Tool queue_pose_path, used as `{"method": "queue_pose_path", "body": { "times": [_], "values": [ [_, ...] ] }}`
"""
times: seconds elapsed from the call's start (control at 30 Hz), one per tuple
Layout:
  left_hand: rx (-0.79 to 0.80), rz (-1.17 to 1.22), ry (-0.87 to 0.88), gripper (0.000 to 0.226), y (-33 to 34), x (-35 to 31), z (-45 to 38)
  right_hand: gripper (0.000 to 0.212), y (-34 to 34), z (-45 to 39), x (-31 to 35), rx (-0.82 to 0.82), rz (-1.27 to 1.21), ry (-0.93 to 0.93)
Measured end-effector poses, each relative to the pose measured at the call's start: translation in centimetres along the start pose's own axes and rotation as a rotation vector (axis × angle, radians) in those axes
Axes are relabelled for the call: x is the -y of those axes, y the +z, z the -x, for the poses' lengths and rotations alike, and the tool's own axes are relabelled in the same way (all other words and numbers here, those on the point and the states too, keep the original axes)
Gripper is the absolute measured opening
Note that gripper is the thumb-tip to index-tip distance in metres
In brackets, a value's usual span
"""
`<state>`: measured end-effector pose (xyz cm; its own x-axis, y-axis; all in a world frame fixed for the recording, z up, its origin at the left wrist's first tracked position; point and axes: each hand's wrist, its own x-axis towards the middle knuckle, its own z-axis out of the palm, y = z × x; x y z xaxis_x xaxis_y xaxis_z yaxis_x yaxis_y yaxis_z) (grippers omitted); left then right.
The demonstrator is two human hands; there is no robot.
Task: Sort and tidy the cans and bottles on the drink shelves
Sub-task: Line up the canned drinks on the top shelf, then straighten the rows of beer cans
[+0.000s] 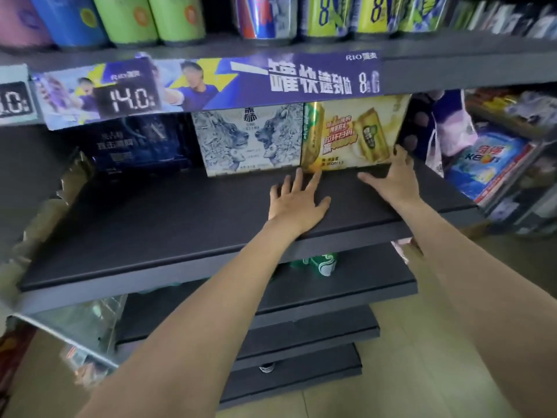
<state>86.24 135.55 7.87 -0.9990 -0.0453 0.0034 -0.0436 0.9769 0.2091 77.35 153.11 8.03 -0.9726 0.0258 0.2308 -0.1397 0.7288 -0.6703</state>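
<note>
Trouble could be had if the gold beer carton (346, 135), touched by both flat, splayed hands, left hand (297, 203) and right hand (394, 176), gets shoved crooked into the lion-print carton (247, 140).

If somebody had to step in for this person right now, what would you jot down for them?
Left hand: open, flat on the middle shelf.
Right hand: fingers spread against the gold beer carton, holding nothing.
The lion carton and dark carton stand beside it at the back.
Cans line the top shelf; green cans sit on the shelf below.
Done: cartons are in a row. Left: square up the gold carton, tidy the green cans.
</note>
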Motion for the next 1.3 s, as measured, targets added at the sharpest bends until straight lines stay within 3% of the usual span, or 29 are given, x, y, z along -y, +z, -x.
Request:
{"method": "queue_pose_path", "body": {
  "times": [0.33,0.73,0.87,0.97,1.07,1.2,1.3],
  "values": [
    [0.024,-0.086,-0.111,0.061,0.6,-1.5,-3.7,0.090,0.9,-6.6,-1.8,0.036,-0.054,-0.033],
    [-0.088,-0.079,-0.175,0.057,0.5,-2.0,-3.5,0.078,1.0,-7.0,-2.4,0.013,-0.160,-0.036],
    [-0.181,-0.005,-0.190,0.054,0.7,-2.9,-1.7,0.071,-0.2,-6.3,-2.6,0.076,-0.183,-0.082],
    [-0.474,0.060,-0.084,0.045,1.8,-3.8,2.7,0.058,-2.5,-2.7,-4.2,0.105,-0.198,-0.235],
    [-0.761,0.146,0.060,0.028,5.8,-3.5,8.6,0.045,-4.3,4.3,-6.3,-0.040,-0.278,-0.428],
    [-0.764,0.047,0.282,0.031,10.0,-1.4,10.7,0.026,-1.9,11.0,-9.4,-0.149,-0.126,-0.744],
    [-0.620,-0.107,0.492,0.031,12.4,-0.2,11.0,0.020,0.9,11.7,-10.5,-0.271,-0.074,-0.885]
  ]
}}
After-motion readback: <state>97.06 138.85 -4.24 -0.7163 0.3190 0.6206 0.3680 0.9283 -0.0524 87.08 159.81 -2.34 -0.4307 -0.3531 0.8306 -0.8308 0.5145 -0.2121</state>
